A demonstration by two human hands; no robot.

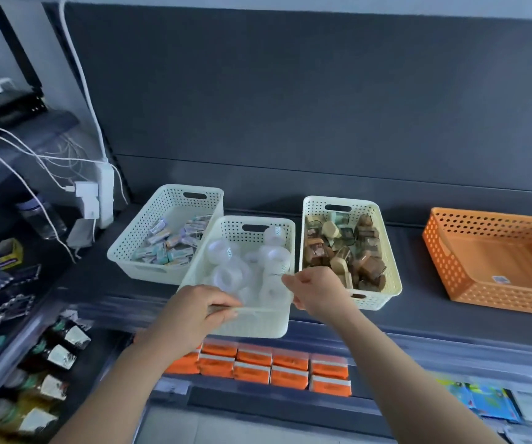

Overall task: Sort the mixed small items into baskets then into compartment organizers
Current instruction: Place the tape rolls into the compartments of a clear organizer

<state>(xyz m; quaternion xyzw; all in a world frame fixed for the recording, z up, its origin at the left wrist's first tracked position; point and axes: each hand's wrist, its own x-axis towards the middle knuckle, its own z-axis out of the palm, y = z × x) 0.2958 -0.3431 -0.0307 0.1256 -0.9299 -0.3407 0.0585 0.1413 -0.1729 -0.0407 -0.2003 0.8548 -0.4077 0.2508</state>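
Hands: left hand (194, 310) curls its fingers over the near rim of the middle basket (258, 325); right hand (317, 291) grips the near right corner, fingers curled round the rim; both hold it and nothing else
Middle basket: cream, perforated, its near end out past the front edge of the shelf (418, 315), its left side overlapping the left basket (123, 251); holds clear tape rolls (226, 277) lying loose
Step in hand: probably lifting or sliding this basket. Keep it level with both grips even, since the rolls would run toward a dipped end, and clear the neighbour's wall before going sideways
Left basket: cream, small pastel boxes (168, 241) heaped inside
Right basket (392, 277): cream, filled with brown and beige pieces (347, 254) — kind unclear
Orange basket (443, 251): well apart to the right, only a small sticker showing on its floor
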